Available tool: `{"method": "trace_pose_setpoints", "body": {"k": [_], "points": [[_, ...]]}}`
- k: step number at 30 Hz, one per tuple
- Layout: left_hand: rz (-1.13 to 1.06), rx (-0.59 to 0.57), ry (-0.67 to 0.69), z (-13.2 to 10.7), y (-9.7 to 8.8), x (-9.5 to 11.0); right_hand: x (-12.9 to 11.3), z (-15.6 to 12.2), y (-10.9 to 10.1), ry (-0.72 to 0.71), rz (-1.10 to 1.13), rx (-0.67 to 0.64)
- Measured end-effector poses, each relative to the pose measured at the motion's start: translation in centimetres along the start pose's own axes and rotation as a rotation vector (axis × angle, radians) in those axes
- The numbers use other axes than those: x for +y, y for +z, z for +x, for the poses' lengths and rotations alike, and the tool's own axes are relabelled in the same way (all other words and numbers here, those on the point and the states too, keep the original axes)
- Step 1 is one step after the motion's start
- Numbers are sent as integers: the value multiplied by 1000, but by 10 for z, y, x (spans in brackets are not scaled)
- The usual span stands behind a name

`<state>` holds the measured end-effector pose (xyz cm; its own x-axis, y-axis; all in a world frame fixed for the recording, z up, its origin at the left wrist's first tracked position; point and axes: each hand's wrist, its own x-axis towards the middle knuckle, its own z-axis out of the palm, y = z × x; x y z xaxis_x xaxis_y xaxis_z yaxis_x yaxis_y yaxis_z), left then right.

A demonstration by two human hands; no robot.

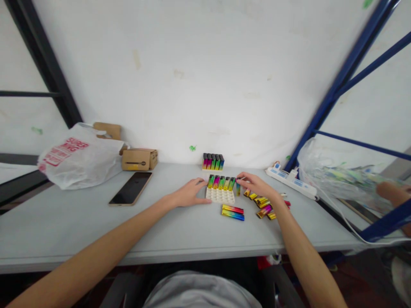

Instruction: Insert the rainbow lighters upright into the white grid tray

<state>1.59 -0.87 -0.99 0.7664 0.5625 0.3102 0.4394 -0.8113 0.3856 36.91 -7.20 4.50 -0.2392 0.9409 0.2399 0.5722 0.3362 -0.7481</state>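
Note:
A white holed tray point(220, 196) sits on the table with a row of shiny multicoloured lighters point(221, 183) upright along its far side. At its left edge, my left hand point(192, 193) steadies the tray, thumb near the front corner and fingers farther back. My right hand point(254, 183) pinches the top of an upright blue-green lighter point(238, 189) at the tray's right side; whether its base touches anything I cannot tell. Two lighters point(233, 212) lie side by side in front of the tray. Under and beside my right wrist is a loose pile of lighters point(263, 204).
A filled block of lighters point(213, 162) stands against the wall. To the left are a phone point(131, 188), a cardboard box point(139, 159) and a white plastic bag point(84, 155). A power strip point(292, 182) lies right, by a blue frame point(334, 96); another person's hand point(392, 196) shows beyond.

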Motion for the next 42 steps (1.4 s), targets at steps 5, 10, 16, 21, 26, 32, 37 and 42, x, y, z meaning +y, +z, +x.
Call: {"method": "trace_pose_setpoints", "body": {"k": [5, 10, 16, 21, 26, 32, 37, 42], "points": [[17, -7, -6, 0, 0, 1, -5, 7, 17, 62, 249, 150], [28, -8, -7, 0, -1, 1, -10, 13, 22, 21, 268, 296], [18, -3, -5, -1, -1, 0, -14, 14, 25, 68, 525, 340], [16, -10, -13, -1, -2, 1, -17, 12, 27, 53, 464, 299], [19, -19, -10, 0, -1, 1, -21, 11, 41, 18, 208, 319], [28, -14, 1, 0, 1, -3, -28, 11, 56, -32, -29, 355], [34, -4, 5, 0, 2, -4, -28, 11, 59, -94, -92, 341], [43, -1, 12, 0, 2, -3, -28, 11, 59, -109, -185, 376]]}}
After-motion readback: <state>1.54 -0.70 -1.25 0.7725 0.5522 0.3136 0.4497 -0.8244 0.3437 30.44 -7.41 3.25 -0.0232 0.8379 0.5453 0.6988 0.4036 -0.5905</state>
